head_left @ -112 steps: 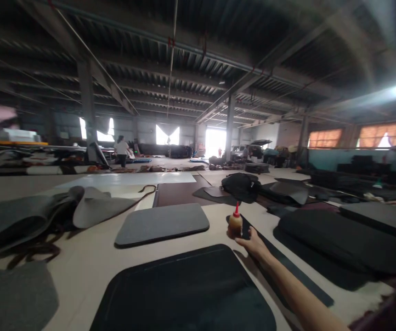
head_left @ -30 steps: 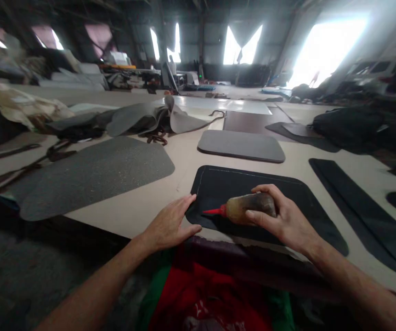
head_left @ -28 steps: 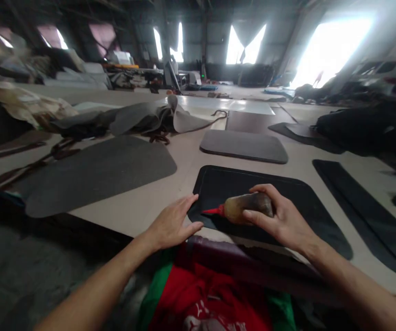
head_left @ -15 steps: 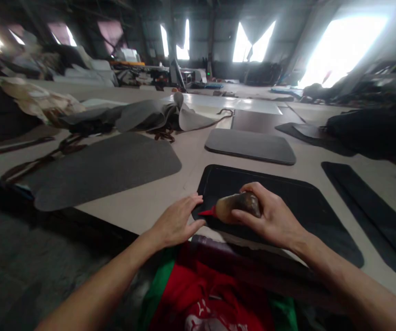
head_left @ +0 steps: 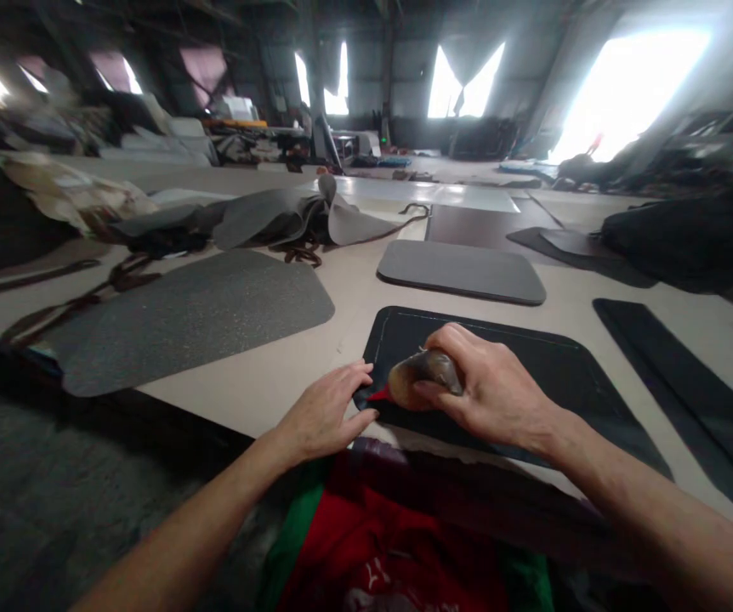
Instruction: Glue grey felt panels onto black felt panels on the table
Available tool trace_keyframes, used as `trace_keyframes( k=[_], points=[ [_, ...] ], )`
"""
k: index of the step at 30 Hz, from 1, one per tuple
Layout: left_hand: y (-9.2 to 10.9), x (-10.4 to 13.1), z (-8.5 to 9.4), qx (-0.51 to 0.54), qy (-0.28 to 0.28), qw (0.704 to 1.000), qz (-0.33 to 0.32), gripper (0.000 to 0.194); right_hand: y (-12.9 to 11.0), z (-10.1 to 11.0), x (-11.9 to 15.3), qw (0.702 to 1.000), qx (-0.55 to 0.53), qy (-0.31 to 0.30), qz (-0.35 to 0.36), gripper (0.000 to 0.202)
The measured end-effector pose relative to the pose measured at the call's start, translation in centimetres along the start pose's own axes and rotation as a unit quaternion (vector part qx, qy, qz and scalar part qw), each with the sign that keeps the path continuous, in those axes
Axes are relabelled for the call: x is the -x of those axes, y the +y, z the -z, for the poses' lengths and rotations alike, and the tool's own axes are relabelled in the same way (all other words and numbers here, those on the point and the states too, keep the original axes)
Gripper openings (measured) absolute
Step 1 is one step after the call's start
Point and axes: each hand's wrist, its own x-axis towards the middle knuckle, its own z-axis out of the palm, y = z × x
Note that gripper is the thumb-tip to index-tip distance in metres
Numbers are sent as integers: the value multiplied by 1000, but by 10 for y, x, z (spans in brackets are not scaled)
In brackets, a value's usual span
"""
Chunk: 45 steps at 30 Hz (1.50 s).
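Your right hand (head_left: 491, 387) has the bottle (head_left: 406, 384), its fingers and thumb clamped around the body near the base; your left hand (head_left: 321, 416) holds nothing, fingers close together and thumb spread away from them, laid at the left edge of the black panel (head_left: 532, 399); the bottle itself is above the left part of that panel, tipped over, its long axis running from the base in your right palm down and leftwards to the red nozzle (head_left: 379, 395); that line is what counts here, since the nozzle points straight at the opening between your left thumb and fingertips, its tip by the panel's near left corner; you cannot tell from this view whether the tip touches the surface or stands just above it; the right hand is the one that steers the bottle, yet the left is the nearer to the tip, with thumb on the near side and fingertips on the far side; in judgement, there is little room for the tip to go further left before it meets your left hand, while away from you and to the right the panel lies open
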Motion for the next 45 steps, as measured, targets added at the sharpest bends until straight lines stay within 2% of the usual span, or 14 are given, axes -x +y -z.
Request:
trace_keyframes(
  k=[18,26,33,40,45],
  points=[
    [0,-1,2,19,-13,1000,1,36,-5,6,-13,999,29,-12,43,20],
    [0,0,0,-1,6,1000,-8,34,4,23,-8,998,60,-25,23,20],
    [-1,0,3,13,-12,1000,-2,36,-3,12,-13,997,53,-11,46,19],
    [-1,0,2,1,-4,1000,-3,35,1,21,-12,998,51,-22,31,21],
    [-2,-1,3,7,-11,1000,-1,36,0,17,-12,998,46,-17,41,22]
  ],
)
